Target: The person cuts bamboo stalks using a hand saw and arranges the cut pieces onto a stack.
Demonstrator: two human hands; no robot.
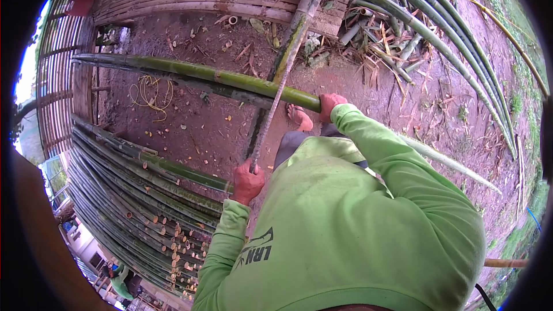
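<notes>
My left hand (248, 183) is closed round the lower end of a long thin rod (277, 95) with a ribbed-looking surface. The rod slants up and away, crossing over a green bamboo pole (219, 75). At the near end of that pole, my right hand (330, 107) is wrapped round it, hiding the tip. The pole lies roughly level, its far end reaching the slatted structure at the left. Beneath it runs a darker pole (230, 93). A thick mottled post (296, 31) passes under both poles.
Stacked bamboo poles (132, 187) fill the lower left, cut ends facing me. Long bent poles (455, 52) arch across the upper right, beside split bamboo scraps (386, 46). A yellow cord (151, 97) lies on the dirt. Another person (121, 282) is at the lower left.
</notes>
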